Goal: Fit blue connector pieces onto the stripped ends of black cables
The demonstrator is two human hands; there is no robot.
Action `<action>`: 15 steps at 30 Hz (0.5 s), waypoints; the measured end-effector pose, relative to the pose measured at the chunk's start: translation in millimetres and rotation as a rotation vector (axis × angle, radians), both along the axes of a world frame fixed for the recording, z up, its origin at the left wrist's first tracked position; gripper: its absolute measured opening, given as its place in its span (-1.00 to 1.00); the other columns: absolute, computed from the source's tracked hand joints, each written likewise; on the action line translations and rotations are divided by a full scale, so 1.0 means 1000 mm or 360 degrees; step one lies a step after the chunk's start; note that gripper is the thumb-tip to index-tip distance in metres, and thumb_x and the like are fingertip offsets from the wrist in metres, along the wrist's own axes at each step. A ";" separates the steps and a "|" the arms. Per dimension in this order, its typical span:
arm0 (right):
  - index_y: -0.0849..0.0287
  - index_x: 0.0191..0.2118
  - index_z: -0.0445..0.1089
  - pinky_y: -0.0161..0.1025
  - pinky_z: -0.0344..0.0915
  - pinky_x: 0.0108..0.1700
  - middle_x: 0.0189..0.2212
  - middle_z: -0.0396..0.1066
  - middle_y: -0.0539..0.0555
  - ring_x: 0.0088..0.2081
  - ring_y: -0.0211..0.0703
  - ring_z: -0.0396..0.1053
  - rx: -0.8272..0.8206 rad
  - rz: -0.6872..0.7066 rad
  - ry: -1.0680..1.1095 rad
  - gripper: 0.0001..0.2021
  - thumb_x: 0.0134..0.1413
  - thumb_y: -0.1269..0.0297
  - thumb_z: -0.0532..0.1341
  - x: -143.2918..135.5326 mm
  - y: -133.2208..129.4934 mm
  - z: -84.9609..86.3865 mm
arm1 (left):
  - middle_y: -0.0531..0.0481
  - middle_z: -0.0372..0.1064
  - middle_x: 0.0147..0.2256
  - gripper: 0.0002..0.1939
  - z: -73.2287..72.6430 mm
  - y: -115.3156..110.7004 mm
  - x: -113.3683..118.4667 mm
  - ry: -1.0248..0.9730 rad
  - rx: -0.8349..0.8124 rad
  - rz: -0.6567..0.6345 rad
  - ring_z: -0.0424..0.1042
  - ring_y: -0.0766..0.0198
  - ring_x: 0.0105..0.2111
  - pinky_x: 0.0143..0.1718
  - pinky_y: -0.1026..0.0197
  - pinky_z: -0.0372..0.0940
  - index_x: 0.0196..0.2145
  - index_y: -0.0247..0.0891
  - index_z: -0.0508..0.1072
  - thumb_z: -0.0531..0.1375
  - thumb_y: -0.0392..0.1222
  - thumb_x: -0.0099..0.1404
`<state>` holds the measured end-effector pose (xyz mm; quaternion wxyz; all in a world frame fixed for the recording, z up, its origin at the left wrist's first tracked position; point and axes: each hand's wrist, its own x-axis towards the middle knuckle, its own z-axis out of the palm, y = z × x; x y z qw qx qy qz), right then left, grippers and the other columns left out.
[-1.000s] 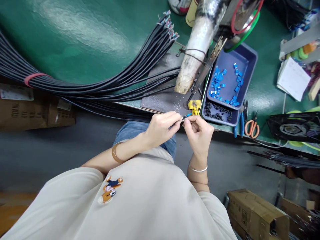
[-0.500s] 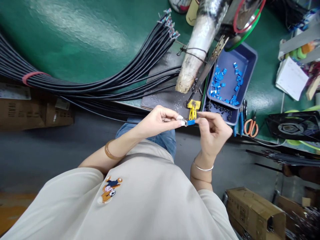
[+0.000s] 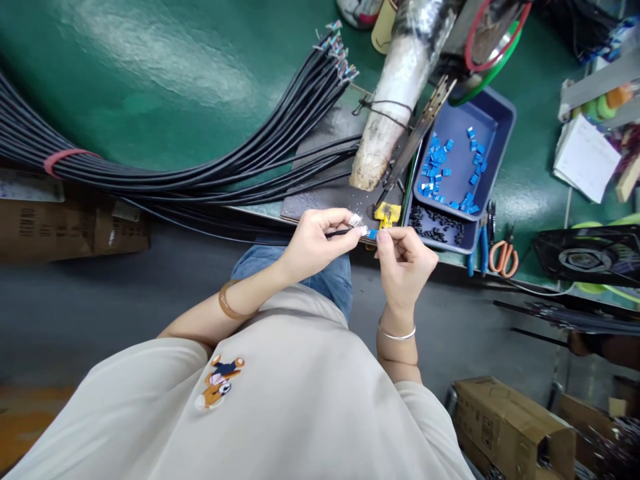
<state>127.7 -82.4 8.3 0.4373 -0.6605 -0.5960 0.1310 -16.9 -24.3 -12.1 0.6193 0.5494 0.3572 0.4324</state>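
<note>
My left hand [image 3: 323, 239] pinches the end of a black cable [image 3: 338, 233], its thumb and forefinger closed near the tip. Against that tip sits a small blue connector piece [image 3: 373, 235], which my right hand [image 3: 404, 257] grips between thumb and forefinger. How far the two parts are joined is too small to tell. Just behind the fingers stands a yellow tool [image 3: 387, 213], partly covered by my right hand. A long bundle of black cables [image 3: 200, 175], tied with a red band [image 3: 63, 160], runs in from the left, with stripped coloured wire ends.
A blue-grey tray [image 3: 500, 143] holds several blue pieces; small black parts [image 3: 435, 223] lie in another tray below it. Blue-handled pliers [image 3: 483, 250] and orange-handled scissors [image 3: 504, 257] lie at the right. A wrapped white tube [image 3: 387, 110] hangs over the bench.
Both hands have shifted slightly up toward the bench, and the right has moved left, closer to the left hand. The blue connector piece has moved left with it.
</note>
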 end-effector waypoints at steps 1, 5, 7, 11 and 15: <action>0.12 -0.25 0.40 -0.35 0.04 -0.58 -0.65 0.24 -0.15 -0.65 -0.42 0.17 0.0081 -0.0022 0.0074 -0.89 0.23 0.22 0.19 0.000 0.000 -0.001 | 0.08 0.29 -0.52 -0.85 -0.001 0.000 0.000 0.0040 0.0023 0.0011 0.22 0.47 -0.52 -0.46 0.41 0.20 -0.47 -0.35 0.44 0.22 -0.23 0.21; 0.05 0.06 0.23 -0.36 0.23 -0.61 -0.43 0.48 -0.09 -0.62 -0.38 0.32 0.0456 -0.0131 0.0240 -0.75 0.28 0.33 0.10 0.001 -0.004 -0.006 | 0.09 0.27 -0.51 -0.84 -0.004 0.001 0.002 0.0106 0.0111 0.0033 0.22 0.47 -0.51 -0.46 0.41 0.19 -0.45 -0.34 0.41 0.20 -0.21 0.25; 0.04 0.01 0.27 -0.31 0.41 -0.50 -0.27 0.55 -0.03 -0.52 -0.33 0.48 0.0517 -0.0130 0.0097 -0.77 0.26 0.39 0.12 0.001 -0.005 -0.009 | 0.09 0.26 -0.50 -0.86 -0.005 0.002 0.003 0.0093 0.0138 0.0028 0.23 0.46 -0.49 -0.45 0.42 0.19 -0.44 -0.33 0.40 0.19 -0.23 0.26; 0.07 -0.18 0.40 -0.17 0.53 -0.10 -0.16 0.57 0.03 -0.12 -0.14 0.57 0.0516 0.0035 -0.0337 -0.83 0.13 0.46 0.25 0.000 -0.003 -0.014 | 0.09 0.28 -0.49 -0.87 -0.006 0.004 0.006 0.0077 0.0132 0.0009 0.25 0.45 -0.48 -0.42 0.40 0.21 -0.42 -0.33 0.40 0.18 -0.25 0.27; 0.09 -0.23 0.36 -0.12 0.54 -0.07 -0.09 0.55 0.08 -0.09 -0.13 0.55 0.0457 0.0056 -0.0344 -0.91 0.17 0.43 0.20 -0.003 0.004 -0.019 | 0.11 0.22 -0.53 -0.86 -0.004 0.007 0.011 0.0083 0.0109 0.0072 0.20 0.46 -0.52 -0.46 0.39 0.17 -0.44 -0.32 0.37 0.17 -0.25 0.27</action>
